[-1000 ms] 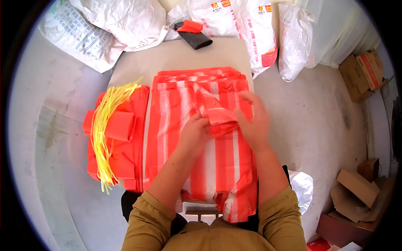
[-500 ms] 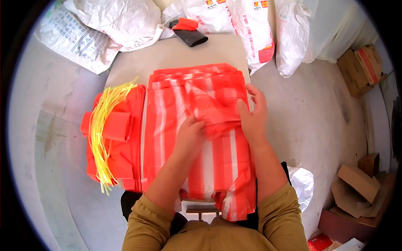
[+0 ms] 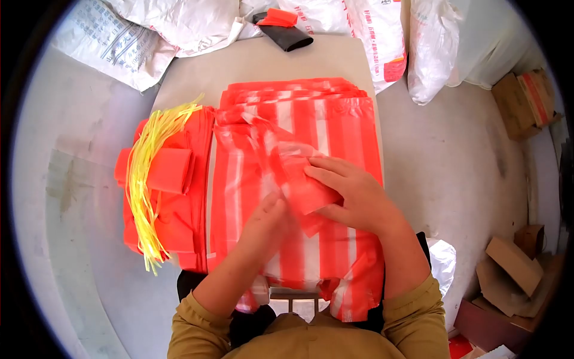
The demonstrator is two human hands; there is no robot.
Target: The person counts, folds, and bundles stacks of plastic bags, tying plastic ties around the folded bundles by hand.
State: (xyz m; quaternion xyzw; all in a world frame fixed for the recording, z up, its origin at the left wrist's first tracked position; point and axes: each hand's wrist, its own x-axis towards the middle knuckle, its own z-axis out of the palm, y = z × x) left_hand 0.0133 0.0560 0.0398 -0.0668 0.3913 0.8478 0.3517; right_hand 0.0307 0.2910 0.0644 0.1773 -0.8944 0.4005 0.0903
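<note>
A stack of red-and-white striped plastic bags (image 3: 239,173) lies in front of me, its top layer pulled up into creased folds. My left hand (image 3: 263,224) is closed at the lower left of these folds, pinching the film of the top bag; its fingertips are slightly blurred. From the right, my right hand (image 3: 356,194) lies over a folded red flap (image 3: 305,185) of the same bag, fingers stretched out and thumb apart, touching the plastic. To the left sits a pile of plain red bags (image 3: 170,224) with a bundle of yellow strips (image 3: 143,185) draped over it.
Beneath the stacks is a beige tabletop (image 3: 197,69). A black roll (image 3: 287,37) with a red piece on it lies at the far edge. White printed sacks (image 3: 119,51) line the back. Cardboard boxes (image 3: 508,275) stand on the floor at right.
My right hand has moved left and down from the stack's right edge onto the folded flap. My left hand has shifted slightly down, and the folds now lie further left. The view has shifted a little.
</note>
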